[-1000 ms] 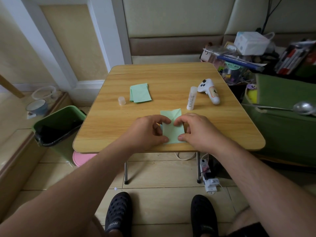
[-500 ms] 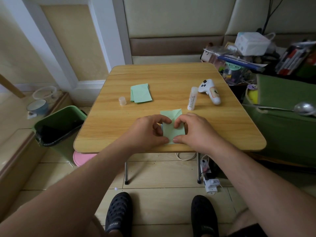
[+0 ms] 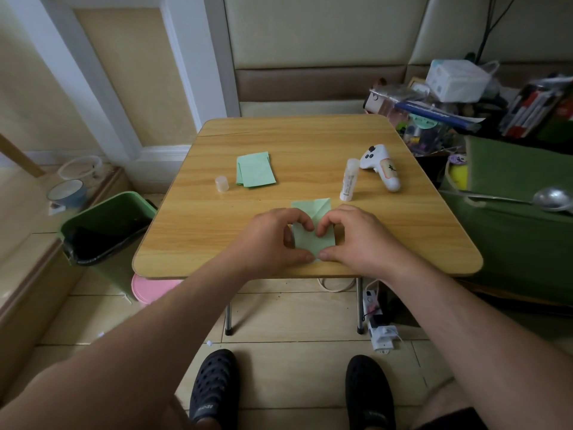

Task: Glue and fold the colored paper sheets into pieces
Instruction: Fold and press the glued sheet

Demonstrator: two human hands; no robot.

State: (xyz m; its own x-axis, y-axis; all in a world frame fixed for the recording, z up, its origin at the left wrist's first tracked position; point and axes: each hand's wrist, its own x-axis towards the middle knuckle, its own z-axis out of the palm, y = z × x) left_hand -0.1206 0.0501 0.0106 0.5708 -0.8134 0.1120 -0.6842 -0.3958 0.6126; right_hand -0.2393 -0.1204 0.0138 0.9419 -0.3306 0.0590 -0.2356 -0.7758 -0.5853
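Both hands work on one green sheet [image 3: 313, 240] that lies flat on the table [image 3: 310, 141], close to the middle of its near edge. The left hand [image 3: 273, 240] has its fingers curled: the forefinger arches over and presses down on the sheet's left part, and the thumb pins the sheet's near tip. The right hand [image 3: 356, 237] mirrors it — forefinger curled onto the paper beside the left one, thumb meeting the left thumb at that same near tip. Between the two forefingers and thumbs a patch of the sheet shows, and its far edge sticks out beyond the fingers with a diagonal crease running to the far right corner of the paper.

Toward the table's far left lies a stack of green sheets [image 3: 255, 169], slightly fanned. Just left of it stands a small clear cap [image 3: 222, 184]. On the right side a white glue stick [image 3: 349, 180] stands upright, uncapped as far as can be told, and a white controller [image 3: 380, 170] lies just beyond it, nearer the right edge.

Off the table's left side stands a green bin [image 3: 105, 231] with a dark liner; off the right, a green cloth-covered surface carries a metal ladle [image 3: 552, 198]. Two black shoes [image 3: 214, 389] show on the tiled floor below — the person's own feet.
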